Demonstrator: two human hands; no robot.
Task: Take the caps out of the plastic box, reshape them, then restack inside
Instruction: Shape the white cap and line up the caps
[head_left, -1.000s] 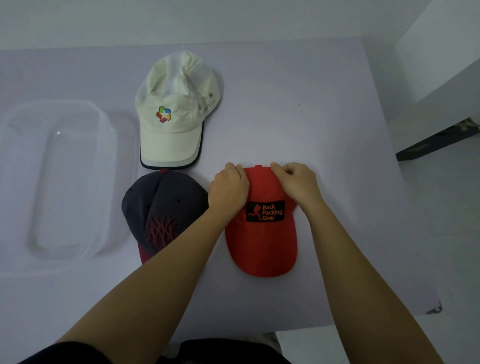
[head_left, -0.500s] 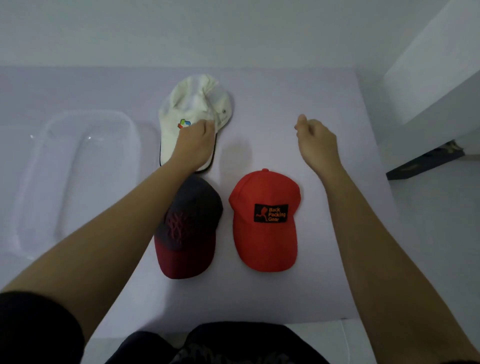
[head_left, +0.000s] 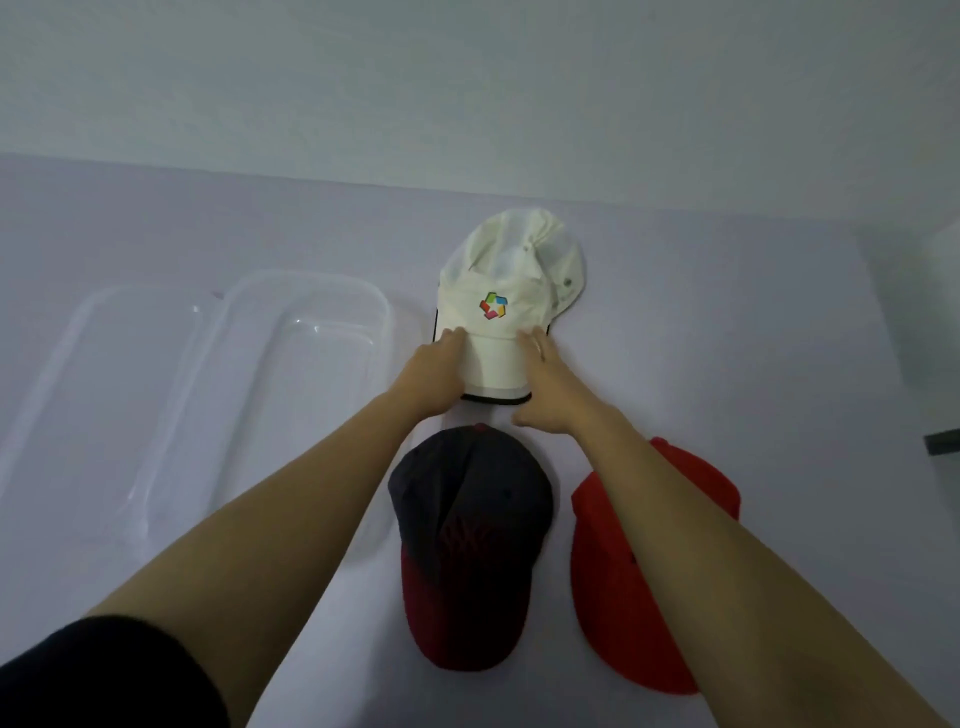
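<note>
Reshaping step: your left hand (head_left: 435, 370) and right hand (head_left: 546, 387) flank the white cap (head_left: 506, 301) brim, fingers pressed flat, gripping nothing; next, likely smooth its crumpled far crown.

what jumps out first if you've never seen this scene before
Both hands, left hand and right hand, press on the brim of a white cap at the table's far middle. Nearer lie a dark cap with a maroon brim and a red cap; the clear plastic box sits empty at left.
</note>
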